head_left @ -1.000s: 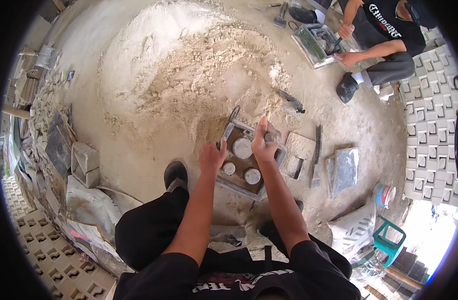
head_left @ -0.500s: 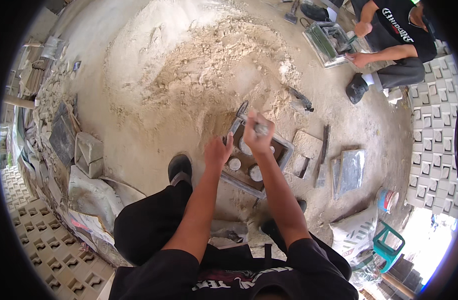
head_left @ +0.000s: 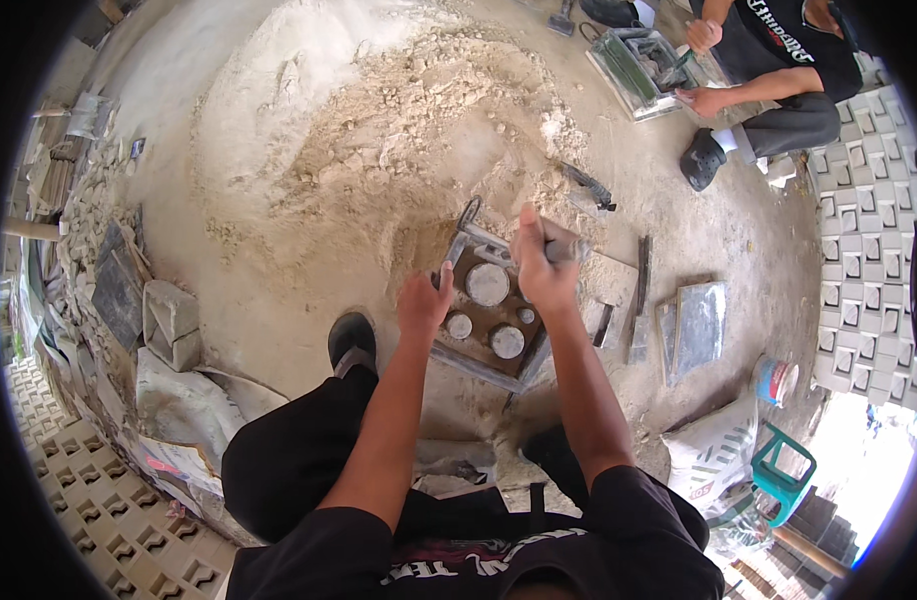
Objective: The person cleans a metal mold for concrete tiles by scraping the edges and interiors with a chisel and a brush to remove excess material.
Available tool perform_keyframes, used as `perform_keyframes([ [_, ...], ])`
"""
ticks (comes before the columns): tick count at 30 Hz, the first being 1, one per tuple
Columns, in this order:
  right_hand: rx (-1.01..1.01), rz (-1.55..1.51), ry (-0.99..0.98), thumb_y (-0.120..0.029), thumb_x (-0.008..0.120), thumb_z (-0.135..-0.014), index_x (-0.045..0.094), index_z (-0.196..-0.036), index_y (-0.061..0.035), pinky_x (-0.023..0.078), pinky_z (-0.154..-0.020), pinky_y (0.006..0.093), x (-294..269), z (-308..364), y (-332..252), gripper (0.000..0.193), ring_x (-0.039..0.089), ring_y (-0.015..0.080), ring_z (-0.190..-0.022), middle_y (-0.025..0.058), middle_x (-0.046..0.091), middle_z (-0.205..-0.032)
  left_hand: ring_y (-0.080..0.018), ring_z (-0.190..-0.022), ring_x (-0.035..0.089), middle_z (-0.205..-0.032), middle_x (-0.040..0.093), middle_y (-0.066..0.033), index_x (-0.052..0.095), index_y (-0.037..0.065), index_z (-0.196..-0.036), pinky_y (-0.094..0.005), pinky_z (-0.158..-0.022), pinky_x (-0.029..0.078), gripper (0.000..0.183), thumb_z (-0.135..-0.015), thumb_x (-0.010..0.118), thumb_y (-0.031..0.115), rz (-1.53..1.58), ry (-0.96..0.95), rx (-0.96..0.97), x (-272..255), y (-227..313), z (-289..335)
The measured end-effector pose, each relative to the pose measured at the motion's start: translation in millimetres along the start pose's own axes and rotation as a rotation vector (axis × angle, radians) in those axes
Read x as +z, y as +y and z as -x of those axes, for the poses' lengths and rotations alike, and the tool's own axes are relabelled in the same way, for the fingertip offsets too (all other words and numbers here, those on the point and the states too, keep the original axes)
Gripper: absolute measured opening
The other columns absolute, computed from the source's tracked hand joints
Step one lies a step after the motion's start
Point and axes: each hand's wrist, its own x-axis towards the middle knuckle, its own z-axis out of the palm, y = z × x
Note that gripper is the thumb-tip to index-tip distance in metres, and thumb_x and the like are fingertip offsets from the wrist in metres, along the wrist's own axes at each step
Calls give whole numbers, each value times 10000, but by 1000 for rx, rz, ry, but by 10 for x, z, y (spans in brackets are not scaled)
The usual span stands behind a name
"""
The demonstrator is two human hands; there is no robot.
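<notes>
On the ground in front of me lies a square grey mould frame [head_left: 479,371] with a brown bed inside. Several pale round discs of different sizes sit in it, the largest disc [head_left: 487,285] toward the far side. My left hand [head_left: 425,303] is closed on the frame's left edge, thumb up along it. Over the frame's right side, my right hand [head_left: 547,270] grips a greyish, blunt-ended tool [head_left: 564,243]; motion blur and my fingers hide its exact kind. A wire loop [head_left: 470,212] stands off the frame's far corner.
A heap of pale sandy powder [head_left: 379,130] spreads beyond the frame. To the right lie dark bars [head_left: 644,275], flat grey plates [head_left: 701,330], a white sack [head_left: 714,450], a bucket [head_left: 777,381] and a green stool [head_left: 782,470]. Another person [head_left: 779,90] works at a second mould [head_left: 634,75], far right.
My right hand has swung rightward with the tool, uncovering the largest disc. My left hand stays on the frame's edge. The whole view has shifted slightly.
</notes>
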Motion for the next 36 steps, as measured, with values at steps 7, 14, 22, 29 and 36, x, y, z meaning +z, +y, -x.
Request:
perform_keyframes([
  [7,55,-20,56,-149,547,-979,447,-556,-77,241,-464,271,-151,175,-134,441,344,47,-521,-60,369,-543,-392,-903,613,-910,640,-224,686,-1,-839,-491,-824,469,596,-916,453,541,-35,11,-18,8,4,-22],
  [14,101,-104,-19,-118,524,-963,391,-547,-84,245,-456,271,-446,171,-96,438,301,60,-488,-45,355,-517,-413,-920,602,-935,635,-241,671,-42,-881,-503,-833,463,642,-919,437,555,-47,37,4,65,-43,-21],
  [22,19,-26,111,-105,575,-917,409,-537,-43,239,-433,288,-594,410,196,419,315,53,-481,-35,396,-509,-427,-922,596,-919,629,-258,668,-64,-858,-504,-834,462,661,-920,435,551,-18,27,21,50,6,-40],
  [29,0,52,97,-99,531,-933,385,-553,-44,234,-446,296,-619,381,333,411,309,65,-484,-31,368,-515,-436,-875,597,-859,637,-266,676,-41,-836,-512,-791,466,607,-935,442,510,-47,141,87,118,-52,-8],
  [36,-181,189,154,-97,512,-946,400,-547,-39,239,-433,287,-685,533,573,419,345,72,-469,-21,407,-508,-398,-921,604,-938,632,-249,676,-52,-847,-481,-841,471,661,-917,438,560,12,2,9,-32,104,27],
])
